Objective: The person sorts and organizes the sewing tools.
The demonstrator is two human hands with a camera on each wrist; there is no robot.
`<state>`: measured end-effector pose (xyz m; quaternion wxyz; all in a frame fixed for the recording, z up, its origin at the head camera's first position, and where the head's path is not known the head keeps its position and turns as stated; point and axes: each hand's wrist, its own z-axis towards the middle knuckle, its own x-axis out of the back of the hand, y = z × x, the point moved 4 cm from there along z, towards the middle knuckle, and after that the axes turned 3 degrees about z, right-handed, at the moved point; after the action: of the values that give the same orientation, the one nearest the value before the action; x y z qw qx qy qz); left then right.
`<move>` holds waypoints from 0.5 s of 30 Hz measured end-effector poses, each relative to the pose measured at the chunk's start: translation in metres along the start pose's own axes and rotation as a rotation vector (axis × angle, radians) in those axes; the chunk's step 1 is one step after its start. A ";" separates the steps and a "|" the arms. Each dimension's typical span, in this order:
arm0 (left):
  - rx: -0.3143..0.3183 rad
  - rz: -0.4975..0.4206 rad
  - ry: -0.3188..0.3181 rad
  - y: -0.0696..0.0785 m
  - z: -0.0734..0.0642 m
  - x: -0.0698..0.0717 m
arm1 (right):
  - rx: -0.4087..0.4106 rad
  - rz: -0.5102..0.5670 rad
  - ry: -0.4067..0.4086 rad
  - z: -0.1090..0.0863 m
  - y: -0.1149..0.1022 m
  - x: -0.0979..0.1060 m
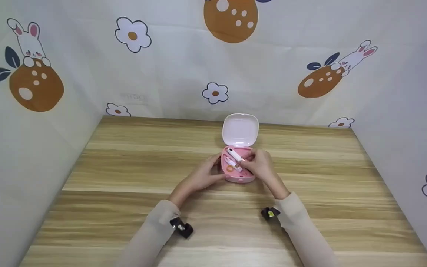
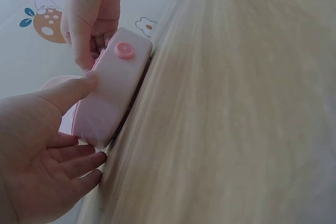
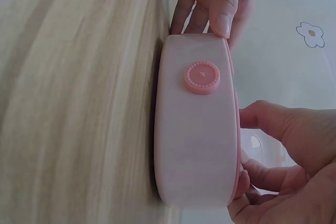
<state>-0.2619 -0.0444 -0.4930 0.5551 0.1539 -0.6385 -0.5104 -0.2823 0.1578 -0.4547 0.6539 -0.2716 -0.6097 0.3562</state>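
Note:
A small pink-and-white case lies on the table with its white lid raised at the back. My left hand holds the case by its left side, thumb along the rim and fingers lower on the wall. Inside, a white stick-shaped tool slants across the pink insert. The thumb and fingers of my right hand pinch its lower end. Beside it lie a shorter white tool and an orange ring. A round pink button sits on the case's front wall. The right fingertips are partly hidden behind the rim.
The wood-grain table runs back to a pale cloth printed with rabbits, oranges and flowers, which also covers both sides. The raised lid stands close to the back cloth. Black wrist cameras sit at both sleeves.

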 end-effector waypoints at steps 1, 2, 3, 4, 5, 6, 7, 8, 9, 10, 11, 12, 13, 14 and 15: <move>0.004 0.001 -0.001 0.000 0.000 0.000 | 0.001 -0.003 0.003 0.000 0.000 0.000; 0.006 0.000 0.000 0.000 0.000 0.000 | 0.000 -0.004 0.005 0.000 -0.001 0.000; 0.006 0.000 0.001 0.000 0.000 0.000 | -0.002 -0.005 0.004 0.000 -0.001 0.000; 0.006 -0.002 0.001 0.000 0.000 0.000 | -0.004 -0.009 0.003 0.000 -0.001 0.000; 0.005 0.000 0.000 0.000 0.000 0.000 | -0.006 -0.010 0.002 0.000 -0.001 0.000; 0.002 -0.001 0.001 0.000 0.000 0.000 | -0.008 -0.008 -0.001 0.000 -0.001 0.000; 0.000 -0.001 0.000 -0.001 0.000 0.000 | -0.010 -0.005 -0.004 0.000 -0.001 0.000; -0.001 -0.001 -0.001 -0.001 0.000 0.000 | -0.011 -0.001 -0.008 0.000 -0.001 0.000; -0.002 0.000 -0.002 -0.001 0.000 0.000 | -0.013 0.004 -0.012 0.001 -0.001 0.000; -0.004 0.000 -0.003 -0.001 0.000 0.000 | -0.014 0.010 -0.017 0.001 0.000 0.001; -0.008 0.005 -0.002 0.000 0.000 0.000 | -0.015 0.020 -0.023 0.001 0.000 0.001; -0.012 0.008 -0.001 0.000 0.000 0.000 | -0.015 0.032 -0.029 0.001 0.000 0.001; -0.013 0.010 -0.001 0.000 0.000 0.000 | -0.019 0.043 -0.033 0.002 0.001 0.002; -0.015 0.012 0.000 0.001 0.000 0.000 | -0.025 0.054 -0.037 0.002 0.002 0.002; -0.018 0.012 0.001 0.001 0.000 0.000 | -0.029 0.064 -0.041 0.001 0.003 0.002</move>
<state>-0.2615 -0.0437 -0.4926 0.5599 0.1453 -0.6347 -0.5125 -0.2841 0.1614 -0.4554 0.6256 -0.2931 -0.6190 0.3736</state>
